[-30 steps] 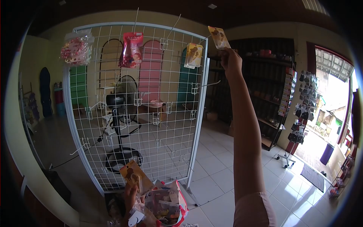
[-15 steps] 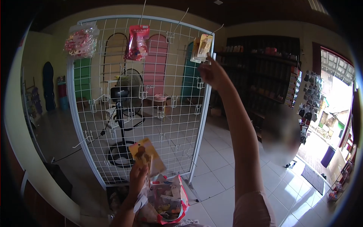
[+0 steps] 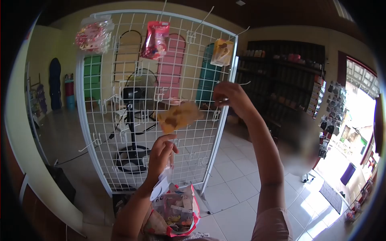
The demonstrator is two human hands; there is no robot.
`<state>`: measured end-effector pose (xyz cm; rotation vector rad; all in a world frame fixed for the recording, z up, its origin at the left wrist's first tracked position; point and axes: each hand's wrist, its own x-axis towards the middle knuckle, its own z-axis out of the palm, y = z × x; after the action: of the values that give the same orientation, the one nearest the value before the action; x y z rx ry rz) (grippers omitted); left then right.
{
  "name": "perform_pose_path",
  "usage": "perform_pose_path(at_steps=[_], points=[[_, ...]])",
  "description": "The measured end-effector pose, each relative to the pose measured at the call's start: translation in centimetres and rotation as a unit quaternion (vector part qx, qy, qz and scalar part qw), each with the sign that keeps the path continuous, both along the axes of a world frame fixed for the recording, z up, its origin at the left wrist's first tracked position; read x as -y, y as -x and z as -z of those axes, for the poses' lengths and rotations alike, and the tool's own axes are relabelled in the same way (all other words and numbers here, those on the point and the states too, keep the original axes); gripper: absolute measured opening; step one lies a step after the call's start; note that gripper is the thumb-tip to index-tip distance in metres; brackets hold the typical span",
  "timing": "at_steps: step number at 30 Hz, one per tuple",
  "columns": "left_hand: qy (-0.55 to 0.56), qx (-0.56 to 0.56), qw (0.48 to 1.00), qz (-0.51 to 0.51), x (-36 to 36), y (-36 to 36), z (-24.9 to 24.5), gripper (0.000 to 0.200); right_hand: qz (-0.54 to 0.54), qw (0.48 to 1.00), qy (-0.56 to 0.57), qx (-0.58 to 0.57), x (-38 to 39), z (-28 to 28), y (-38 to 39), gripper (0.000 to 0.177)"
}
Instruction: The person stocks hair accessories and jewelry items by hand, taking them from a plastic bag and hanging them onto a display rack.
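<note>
My left hand (image 3: 162,154) is raised in front of the white wire grid panel (image 3: 130,188), fingers curled at the lower edge of a yellow carded pack (image 3: 177,117). The pack is smeared by motion, with brown shapes on its card. White paper tags (image 3: 161,186) hang by my left wrist. My right hand (image 3: 233,98) is near the panel's right edge, fingers loosely bent and no item showing in them. Above it, another yellow carded pack (image 3: 222,52) hangs at the top right of the grid. Below my left hand is an open bag with red trim (image 3: 196,209), filled with small packaged goods.
A pink pouch (image 3: 156,40) and a clear bag of pink beads (image 3: 95,36) hang along the grid's top. Bare hooks stick out from the mesh. Behind it stands a fan (image 3: 132,94). Dark shelves (image 3: 281,72) and a blurred shape (image 3: 298,144) are on the right.
My right hand has come down from the hanging yellow pack. My left hand has risen, and the yellow pack by it has moved up and tipped sideways. The view has shifted slightly.
</note>
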<state>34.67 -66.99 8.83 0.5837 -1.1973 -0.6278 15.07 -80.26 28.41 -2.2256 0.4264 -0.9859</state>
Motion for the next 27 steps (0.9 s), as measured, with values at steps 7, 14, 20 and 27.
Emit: perform_pose_path(at_steps=[7, 14, 20, 27], points=[[-0.013, -0.107, 0.99, 0.094, 10.8, 3.1, 21.3, 0.018, 0.114, 0.988, -0.039, -0.101, 0.6, 33.0, -6.0, 0.042], [-0.212, -0.069, 0.974, -0.038, 4.7, 2.5, 22.5, 0.025, -0.024, 0.942, -0.33, 0.052, -4.7, 37.7, -5.6, 0.048], [-0.115, -0.006, 0.991, -0.061, 2.5, 1.7, 13.7, 0.027, -0.024, 0.979, -0.175, 0.106, -4.2, 31.1, -4.9, 0.045], [-0.063, -0.001, 0.995, 0.076, -0.1, 1.0, 9.2, 0.022, -0.037, 0.987, -0.148, -0.044, -3.2, 19.4, 0.7, 0.024]])
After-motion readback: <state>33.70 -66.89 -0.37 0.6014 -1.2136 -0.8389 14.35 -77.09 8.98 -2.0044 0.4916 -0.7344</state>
